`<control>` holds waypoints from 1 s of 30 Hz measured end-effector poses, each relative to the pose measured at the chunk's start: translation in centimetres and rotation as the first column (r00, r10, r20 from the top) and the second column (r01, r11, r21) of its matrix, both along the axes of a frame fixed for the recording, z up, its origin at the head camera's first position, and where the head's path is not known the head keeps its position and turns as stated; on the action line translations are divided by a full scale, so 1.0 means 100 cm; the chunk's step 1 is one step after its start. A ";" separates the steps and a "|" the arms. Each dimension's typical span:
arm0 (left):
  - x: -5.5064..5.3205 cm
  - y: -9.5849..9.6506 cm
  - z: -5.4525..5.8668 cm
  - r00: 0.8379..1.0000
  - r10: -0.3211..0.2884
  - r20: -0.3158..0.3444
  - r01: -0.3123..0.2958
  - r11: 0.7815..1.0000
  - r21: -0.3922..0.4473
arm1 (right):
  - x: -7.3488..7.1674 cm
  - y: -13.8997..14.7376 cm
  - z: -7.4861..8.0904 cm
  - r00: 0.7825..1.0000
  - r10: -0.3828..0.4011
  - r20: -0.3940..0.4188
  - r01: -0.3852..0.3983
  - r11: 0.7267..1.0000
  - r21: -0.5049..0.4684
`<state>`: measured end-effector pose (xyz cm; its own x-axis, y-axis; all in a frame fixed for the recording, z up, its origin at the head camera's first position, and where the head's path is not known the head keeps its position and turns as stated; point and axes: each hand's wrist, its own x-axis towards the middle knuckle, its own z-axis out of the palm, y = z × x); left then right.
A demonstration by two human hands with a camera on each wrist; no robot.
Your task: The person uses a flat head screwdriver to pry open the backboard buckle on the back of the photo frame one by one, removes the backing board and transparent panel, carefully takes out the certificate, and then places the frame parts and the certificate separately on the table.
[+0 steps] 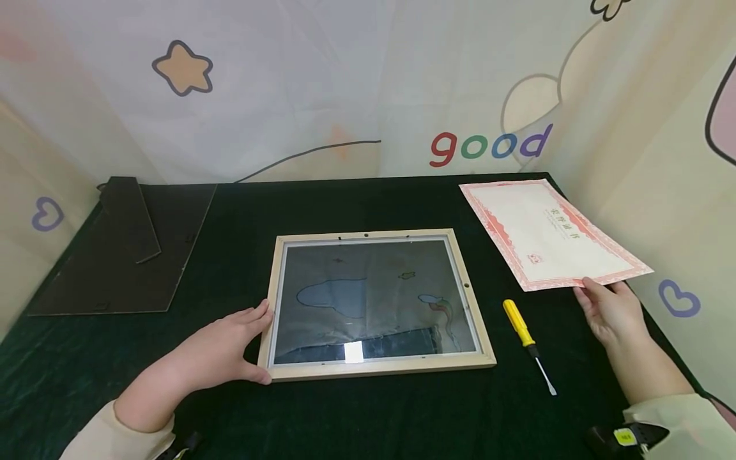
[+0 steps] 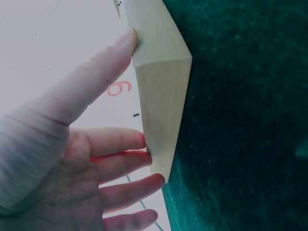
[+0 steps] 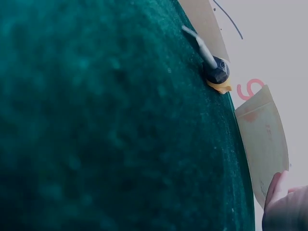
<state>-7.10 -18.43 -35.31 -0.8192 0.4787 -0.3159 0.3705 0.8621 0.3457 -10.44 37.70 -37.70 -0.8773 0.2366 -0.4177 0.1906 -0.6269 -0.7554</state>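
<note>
A light wooden picture frame (image 1: 376, 370) with its glass lies flat in the middle of the dark green cloth. My left hand (image 1: 255, 345) rests at its near left corner, the thumb on the near edge and straight fingers (image 1: 259, 316) along the left edge. The left wrist view shows the left hand (image 2: 136, 89) spread against that corner of the frame (image 2: 161, 96). My right hand (image 1: 600, 291) pinches the near edge of a red-bordered certificate (image 1: 546, 230) at the right. The right wrist view shows only a fingertip (image 3: 276, 192) beside the certificate (image 3: 262, 139).
A yellow-handled screwdriver (image 1: 520, 322) lies between the frame and my right hand, and its tip (image 3: 211, 62) shows in the right wrist view. A black backing board with a stand (image 1: 115, 255) lies at the far left. Printed curtains close in the table.
</note>
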 end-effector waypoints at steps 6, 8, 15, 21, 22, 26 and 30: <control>0.000 0.000 0.002 1.000 0.004 0.008 -0.004 1.000 0.001 | -0.005 -0.002 0.002 1.000 -0.015 0.017 0.015 1.000 0.006; -0.001 0.000 0.002 1.000 0.007 0.012 -0.007 1.000 0.001 | -0.007 -0.002 0.002 1.000 -0.018 0.022 0.017 1.000 0.010; 0.000 0.001 0.002 1.000 0.009 0.009 -0.009 1.000 0.003 | -0.014 -0.002 0.001 0.999 -0.028 0.021 0.027 1.000 0.015; 0.001 0.000 0.000 1.000 0.010 0.021 -0.010 1.000 0.007 | -0.019 -0.005 -0.001 0.999 -0.038 0.038 0.036 0.998 0.048; 0.001 0.000 0.000 1.000 0.009 0.021 -0.009 1.000 0.008 | -0.019 -0.005 -0.002 0.998 -0.039 0.043 0.037 0.998 0.054; 0.000 0.000 -0.001 1.000 0.013 0.024 -0.013 1.000 0.014 | -0.021 -0.007 -0.003 0.996 -0.038 0.076 0.034 0.998 0.061; -0.001 0.000 0.000 1.000 0.010 0.029 -0.011 1.000 0.012 | -0.023 -0.007 -0.002 0.992 -0.019 0.125 0.011 0.998 0.065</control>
